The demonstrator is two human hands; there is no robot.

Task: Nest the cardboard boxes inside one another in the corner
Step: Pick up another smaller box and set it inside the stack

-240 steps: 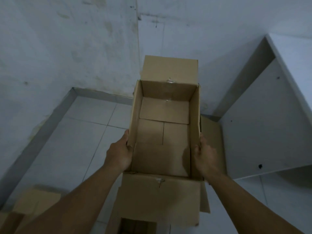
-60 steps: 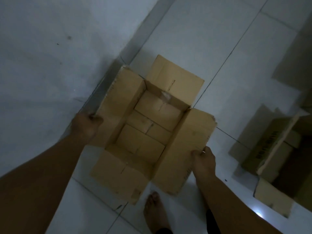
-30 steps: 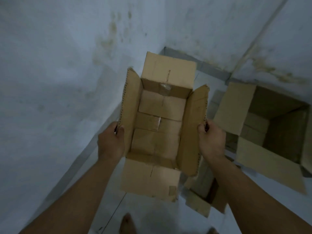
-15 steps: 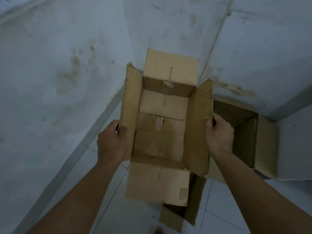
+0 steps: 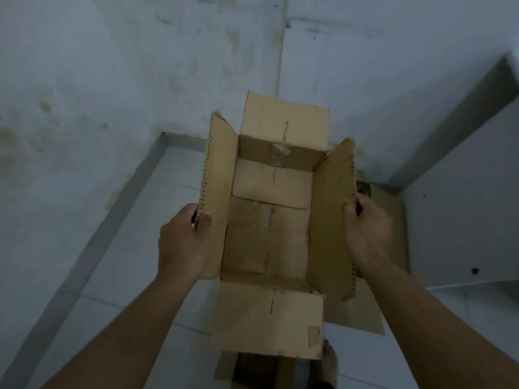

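Gripping the open cardboard box (image 5: pixel 269 220) by its 2 long side flaps, I hold it up above the floor (image 5: pixel 157 197), facing the room corner where 2 stained walls meet. My left hand (image 5: pixel 184 242) is pinched on the left flap (image 5: pixel 220 192), thumb on the inner face and fingers wrapped behind its serrated edge. Nothing printed or legible shows on the cardboard; I can make out only a patch of clear tape (image 5: pixel 280 153) on the far inner wall and thin slit marks on the end flaps. All 4 top flaps stand open: 1 far flap (image 5: pixel 286 122) pointing up toward the corner, 1 near flap (image 5: pixel 268 324) hanging toward me, and the 2 sides I grip. Inside, the bottom is made of overlapping folded panels.

My right hand (image 5: pixel 368 234) is pinched the same way on the right flap (image 5: pixel 334 220), thumb inside, fingers behind. Beneath and just right of the held box lies more cardboard (image 5: pixel 390 228), largely hidden by it; below the near flap, a dark opening of another box (image 5: pixel 252 372) shows, though I cannot tell whether these are 1 box or 2. Part of my foot (image 5: pixel 328 360) shows beside it. At the far right a white panel (image 5: pixel 463 220) stands against the wall.
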